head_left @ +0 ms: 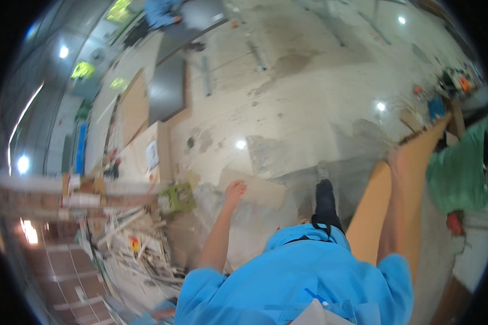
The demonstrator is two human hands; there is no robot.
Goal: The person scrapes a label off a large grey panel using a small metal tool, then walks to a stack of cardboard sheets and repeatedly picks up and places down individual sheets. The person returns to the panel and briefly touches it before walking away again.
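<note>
My left hand (236, 192) is stretched out in front of me, loosely curled and slightly blurred, with nothing in it. Below it a flat beige board (265, 195) lies on the floor; the hand appears above it, not holding it. At my right side stands a long tan board (417, 195), tilted, its far end reaching out to the right. My right forearm runs along this board, and my right hand (399, 154) is at its upper part, apparently gripping it. The fingers of that hand are mostly hidden.
A stack of boards (160, 154) and a green crate (178, 199) stand ahead on the left. Scrap strips (141, 244) lie heaped nearer. Green cloth (458, 168) hangs at the right. A person in blue (160, 12) is at a dark table (200, 16) far left.
</note>
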